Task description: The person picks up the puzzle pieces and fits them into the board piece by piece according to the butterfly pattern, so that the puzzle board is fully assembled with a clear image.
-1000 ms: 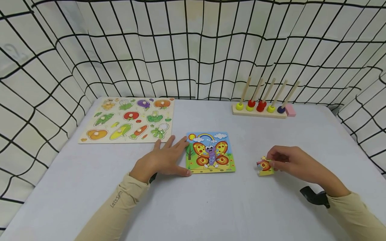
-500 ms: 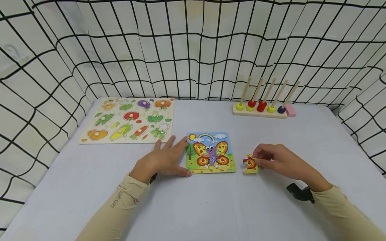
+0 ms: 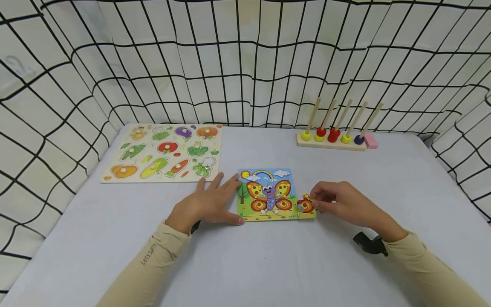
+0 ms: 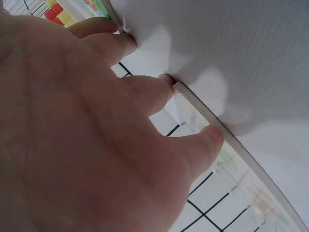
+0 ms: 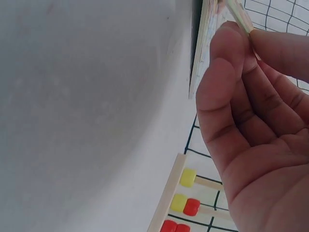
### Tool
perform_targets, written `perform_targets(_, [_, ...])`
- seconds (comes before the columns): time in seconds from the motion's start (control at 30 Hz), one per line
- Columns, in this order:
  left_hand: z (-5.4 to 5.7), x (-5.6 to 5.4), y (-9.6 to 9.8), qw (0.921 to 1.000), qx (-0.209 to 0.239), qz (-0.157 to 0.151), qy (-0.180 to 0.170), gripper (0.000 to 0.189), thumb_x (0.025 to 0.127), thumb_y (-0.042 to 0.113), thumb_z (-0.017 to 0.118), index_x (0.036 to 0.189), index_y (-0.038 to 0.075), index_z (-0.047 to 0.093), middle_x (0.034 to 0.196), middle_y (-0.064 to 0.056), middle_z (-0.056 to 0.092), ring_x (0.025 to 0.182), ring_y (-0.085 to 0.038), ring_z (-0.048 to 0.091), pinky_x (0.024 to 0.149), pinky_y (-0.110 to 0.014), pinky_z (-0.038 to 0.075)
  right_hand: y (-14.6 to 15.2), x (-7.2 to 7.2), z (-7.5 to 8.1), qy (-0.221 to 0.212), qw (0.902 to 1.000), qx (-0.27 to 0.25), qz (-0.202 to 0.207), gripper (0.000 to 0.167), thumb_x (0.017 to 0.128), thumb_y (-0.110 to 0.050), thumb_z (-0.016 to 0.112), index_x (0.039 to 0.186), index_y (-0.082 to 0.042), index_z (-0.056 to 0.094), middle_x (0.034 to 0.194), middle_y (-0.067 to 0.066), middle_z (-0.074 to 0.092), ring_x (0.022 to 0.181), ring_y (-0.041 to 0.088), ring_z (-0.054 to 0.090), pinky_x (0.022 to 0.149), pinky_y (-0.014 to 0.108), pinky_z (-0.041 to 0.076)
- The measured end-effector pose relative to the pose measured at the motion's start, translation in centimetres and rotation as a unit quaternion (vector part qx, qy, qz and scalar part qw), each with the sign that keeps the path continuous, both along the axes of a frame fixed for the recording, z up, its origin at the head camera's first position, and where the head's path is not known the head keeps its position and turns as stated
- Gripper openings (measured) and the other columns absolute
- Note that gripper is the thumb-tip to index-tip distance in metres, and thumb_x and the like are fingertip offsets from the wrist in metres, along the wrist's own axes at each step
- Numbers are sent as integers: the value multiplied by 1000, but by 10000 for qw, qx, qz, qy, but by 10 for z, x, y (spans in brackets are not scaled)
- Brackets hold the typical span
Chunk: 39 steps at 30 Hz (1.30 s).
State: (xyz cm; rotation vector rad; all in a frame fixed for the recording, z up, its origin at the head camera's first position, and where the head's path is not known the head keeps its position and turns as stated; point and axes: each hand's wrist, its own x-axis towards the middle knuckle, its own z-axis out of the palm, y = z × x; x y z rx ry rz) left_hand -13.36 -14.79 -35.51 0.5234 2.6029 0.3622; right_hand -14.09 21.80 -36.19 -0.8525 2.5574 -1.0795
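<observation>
A square butterfly jigsaw puzzle (image 3: pixel 270 194) lies flat mid-table. My left hand (image 3: pixel 207 204) rests palm down with spread fingers along its left side. The thumb is at the puzzle's lower left corner, and other fingertips reach the edge of the vegetable board (image 4: pixel 241 153) in the left wrist view. Between thumb and fingers, my right hand (image 3: pixel 343 204) pinches a puzzle piece (image 3: pixel 305 207) with a red-orange swirl and a yellow base. That piece is at the puzzle's right edge, slightly overlapping it in the head view. The right wrist view shows the pinched piece (image 5: pixel 240 15) edge-on.
A wooden peg board (image 3: pixel 161 153) of knobbed vegetables lies at the back left. At the back right stands a bead counter (image 3: pixel 330 145) with upright rods, a pink block (image 3: pixel 370 140) at its end. Black netting (image 3: pixel 245 64) over white sheeting surrounds the table (image 3: pixel 264 273).
My right hand has moved left with the puzzle piece, from well right of the butterfly puzzle to its right edge. The left hand has stayed in place.
</observation>
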Motion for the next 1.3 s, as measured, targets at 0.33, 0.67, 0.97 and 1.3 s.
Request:
perform_targets(0.33, [0,-1,0,10000,-38,-2,-4,106,91,56,81,170,11,27,180,-7,10,163,-43,2,123,-74,-2,-13,-1,-1,125,9997,-217,35,10,100,-5,75,109,-10,73,90,-7,72,81,15,67,74,28,59])
perform_targets(0.67, [0,-1,1,10000,-27,-17,-15,105,92,56,81,170,11,27,180,-7,10,163,-44,2,123,-75,-2,-25,-6,1,382,9990,-167,149,10,99,-4,76,106,-12,73,90,-9,71,83,14,67,74,29,59])
perform_targets(0.97, [-1,-2,1,10000,-14,-27,3,105,92,57,81,170,11,28,180,-7,11,163,-44,3,122,-75,-1,-35,-8,-1,426,9988,-48,258,10,99,-4,77,105,-10,72,91,-8,72,82,12,67,74,28,59])
perform_targets(1.3, [0,0,1,10000,-34,-5,-6,106,92,57,80,171,12,27,180,-7,10,163,-43,2,122,-75,-1,-43,-9,-4,404,9989,31,216,11,97,-1,76,104,-9,72,88,-8,71,82,13,66,73,28,58])
